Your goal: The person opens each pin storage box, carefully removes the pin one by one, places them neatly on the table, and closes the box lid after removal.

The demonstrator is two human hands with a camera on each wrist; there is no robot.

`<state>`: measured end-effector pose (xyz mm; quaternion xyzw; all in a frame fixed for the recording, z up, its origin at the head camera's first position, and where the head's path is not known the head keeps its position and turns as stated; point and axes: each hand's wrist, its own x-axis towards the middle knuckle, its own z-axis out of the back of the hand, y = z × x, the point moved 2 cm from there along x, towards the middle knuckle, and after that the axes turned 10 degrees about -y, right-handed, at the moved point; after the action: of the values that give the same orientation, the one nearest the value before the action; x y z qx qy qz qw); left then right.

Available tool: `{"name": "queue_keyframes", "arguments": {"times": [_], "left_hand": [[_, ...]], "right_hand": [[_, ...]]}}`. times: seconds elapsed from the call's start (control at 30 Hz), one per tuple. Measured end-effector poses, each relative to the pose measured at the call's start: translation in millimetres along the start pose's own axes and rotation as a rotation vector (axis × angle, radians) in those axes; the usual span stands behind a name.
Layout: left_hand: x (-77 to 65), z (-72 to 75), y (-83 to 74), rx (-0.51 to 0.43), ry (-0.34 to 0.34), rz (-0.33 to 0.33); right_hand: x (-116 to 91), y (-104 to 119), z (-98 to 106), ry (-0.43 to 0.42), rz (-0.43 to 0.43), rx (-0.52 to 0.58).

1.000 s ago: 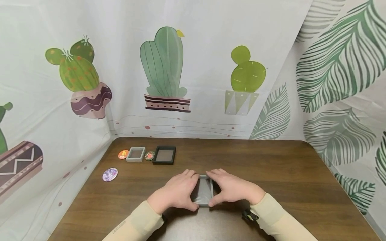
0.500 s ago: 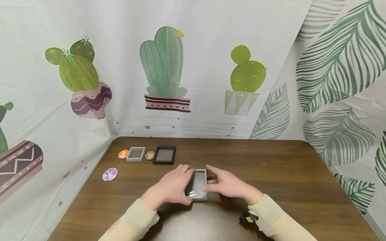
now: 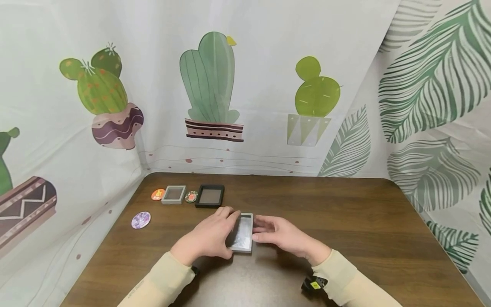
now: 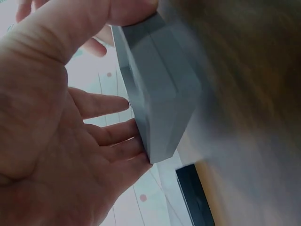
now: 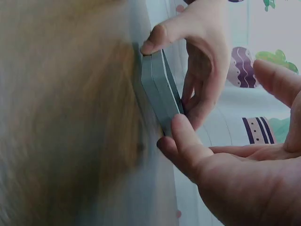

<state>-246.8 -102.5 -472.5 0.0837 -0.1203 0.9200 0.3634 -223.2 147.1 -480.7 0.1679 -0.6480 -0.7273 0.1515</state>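
Observation:
A grey display frame (image 3: pixel 242 233) with a clear window lies on the table in front of me. My left hand (image 3: pixel 209 234) grips it from the left, thumb at the near edge and fingers at the far one. In the left wrist view, the thumb presses the thick grey side (image 4: pixel 164 99) near its top. My right hand (image 3: pixel 283 237) stands at the frame's right side with loosely bent fingers. The right wrist view has those fingertips right at a corner of the frame (image 5: pixel 160 89), while the thumb stands away from it.
Toward the back left of the brown table (image 3: pixel 345 213) lie a smaller grey frame (image 3: pixel 164 198) and a black frame (image 3: pixel 197 204). Round badges in orange (image 3: pixel 157 195), dark green (image 3: pixel 191 196) and purple (image 3: pixel 141 220) lie near them. A printed curtain (image 3: pixel 264 85) hangs behind.
The grey frame has slid left and slightly away from me, with both hands shifting left too. My right hand has let go of its near and far corners and moved to its right side.

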Motion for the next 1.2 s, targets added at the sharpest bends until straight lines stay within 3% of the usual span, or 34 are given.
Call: {"name": "queue_keyframes", "arguments": {"times": [0.33,0.67,1.2], "left_hand": [[-13.2,4.2,15.7,-0.064,0.031,0.057],[-32.8,12.4,41.7,-0.068,0.04,0.113],[-63.5,40.0,97.3,-0.04,0.106,0.166]], "right_hand": [[-1.2,-4.8,-17.0,0.087,-0.034,0.11],[-3.1,-7.5,-21.0,0.101,-0.032,0.025],[-4.2,-5.7,-20.1,0.12,-0.038,0.007]]}}
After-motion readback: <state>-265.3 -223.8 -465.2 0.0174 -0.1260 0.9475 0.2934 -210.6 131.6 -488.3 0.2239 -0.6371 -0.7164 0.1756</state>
